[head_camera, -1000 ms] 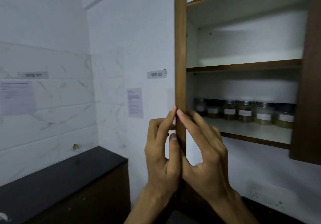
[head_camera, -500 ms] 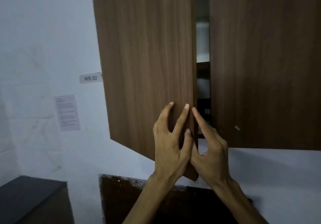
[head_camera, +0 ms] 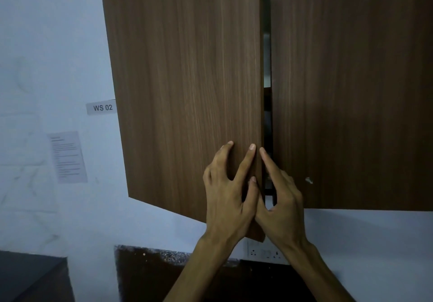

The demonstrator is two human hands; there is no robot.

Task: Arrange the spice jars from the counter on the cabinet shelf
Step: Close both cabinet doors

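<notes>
**Desk:** What are your hands doing at the bottom centre of the frame?

**Caption:** Your left hand point(head_camera: 230, 191) lies spread on the face of the left cabinet door point(head_camera: 187, 90), fingertips touching the wood and thumb up beside the door's free edge. Your right hand point(head_camera: 280, 198) sits just beside it, index finger stretched along that same edge, the other fingers curled in behind it. Whether they pinch the edge or only rest there, you cannot tell from here. Neither hand carries a jar.

**Desk:** And beyond the hands?

**Caption:** The left door stands slightly ajar, swung out from the wall, while the right cabinet door point(head_camera: 351, 90) looks flush. Between them runs a narrow dark gap point(head_camera: 267, 90), centre of frame, showing only slivers of the interior. Lower down, a dark counter point(head_camera: 145, 276) crosses the bottom of the frame with a wall socket point(head_camera: 264, 253) above it. At left, the wall carries a "WS 02" label point(head_camera: 102, 107) and a printed sheet point(head_camera: 68, 157).

**Desk:** Where are the spice jars?

**Caption:** Not visible. The shelf is hidden behind the doors, and no jar shows on the stretch of counter in view.

**Desk:** So how far along are you?

**Caption:** Judging by the task, you appear near the end: nothing is in hand, and the door is almost shut. What seems left is closing that last gap.
</notes>
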